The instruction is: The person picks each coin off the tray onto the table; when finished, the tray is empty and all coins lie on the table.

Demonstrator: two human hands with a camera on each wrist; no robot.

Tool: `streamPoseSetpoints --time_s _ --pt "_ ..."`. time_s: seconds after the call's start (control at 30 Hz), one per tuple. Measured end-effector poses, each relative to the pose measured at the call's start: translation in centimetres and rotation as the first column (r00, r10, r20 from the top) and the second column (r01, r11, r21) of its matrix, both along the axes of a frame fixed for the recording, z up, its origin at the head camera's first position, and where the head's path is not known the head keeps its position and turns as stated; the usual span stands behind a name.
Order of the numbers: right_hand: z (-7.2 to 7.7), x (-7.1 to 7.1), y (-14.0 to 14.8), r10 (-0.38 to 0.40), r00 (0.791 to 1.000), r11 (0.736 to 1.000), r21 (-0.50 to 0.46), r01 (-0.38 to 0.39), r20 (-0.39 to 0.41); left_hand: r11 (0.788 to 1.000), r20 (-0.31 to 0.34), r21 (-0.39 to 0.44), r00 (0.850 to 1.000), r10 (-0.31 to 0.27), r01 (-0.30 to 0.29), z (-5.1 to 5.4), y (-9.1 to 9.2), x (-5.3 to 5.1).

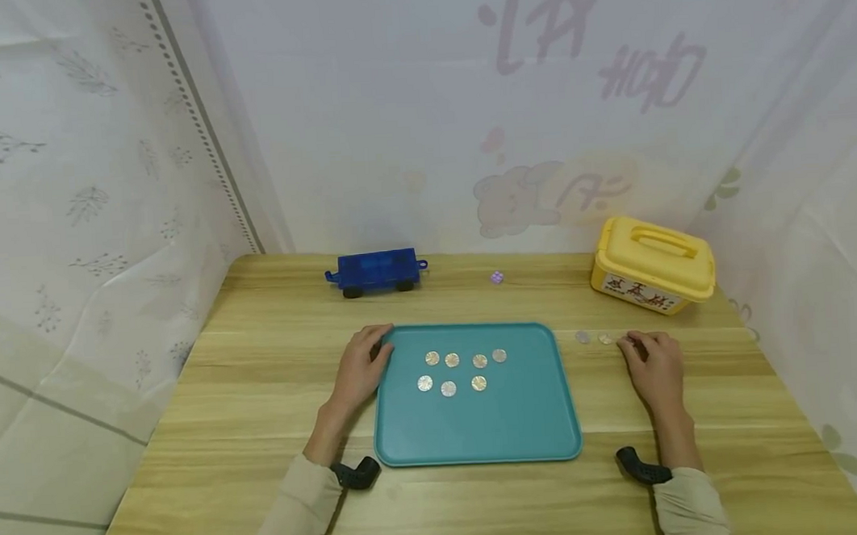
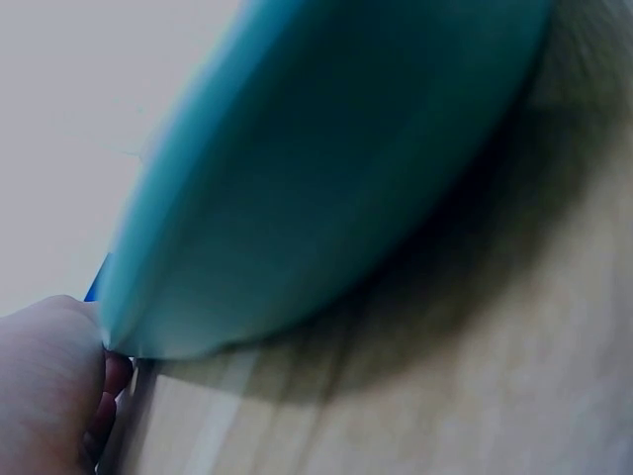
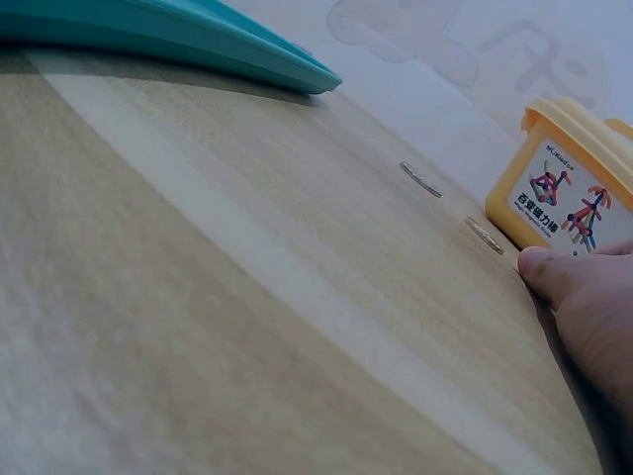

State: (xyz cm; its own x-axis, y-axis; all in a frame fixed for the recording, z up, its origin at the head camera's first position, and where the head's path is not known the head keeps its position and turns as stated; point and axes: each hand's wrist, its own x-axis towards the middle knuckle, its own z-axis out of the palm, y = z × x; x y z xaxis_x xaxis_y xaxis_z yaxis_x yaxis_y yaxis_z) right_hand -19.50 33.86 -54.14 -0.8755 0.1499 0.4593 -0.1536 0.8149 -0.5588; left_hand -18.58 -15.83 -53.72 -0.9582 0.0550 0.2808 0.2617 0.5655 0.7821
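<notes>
My left hand point(image 1: 359, 370) grips the far left corner of a teal tray point(image 1: 474, 435), its fingers curled at the rim; the left wrist view shows the hand point(image 2: 49, 386) against the tray's edge point(image 2: 198, 297). Several round gold and silver coins point(image 1: 480, 362) lie flat in two rows on the tray. To the tray's right, my right hand point(image 1: 655, 365) is low over the table, thumb and index fingertips together at what looks like the edge of a coin, mostly hidden. Just left of those fingertips lie a gold coin point(image 1: 605, 338) and a silver coin point(image 1: 582, 337).
Behind the right hand stands a lidded yellow box point(image 1: 654, 264) with a handle and a picture label. A blue toy wagon point(image 1: 378, 270) and a small purple piece point(image 1: 497, 278) sit along the wooden table's point(image 1: 263, 438) back edge. Patterned curtains point(image 1: 391, 100) hang around it.
</notes>
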Motion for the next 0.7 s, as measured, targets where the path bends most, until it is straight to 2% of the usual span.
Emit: streamPoseSetpoints --time_s 0.57,0.7 --pt "-0.04 0.06 -0.12 -0.03 0.999 0.999 -0.01 0.031 0.029 1.0 -0.01 -0.011 1.0 0.001 -0.001 -0.48 -0.07 -0.2" --pt "-0.1 0.08 -0.18 -0.033 0.999 0.998 -0.047 0.034 0.021 1.0 -0.017 -0.005 1.0 -0.001 0.001 -0.58 -0.13 -0.25"
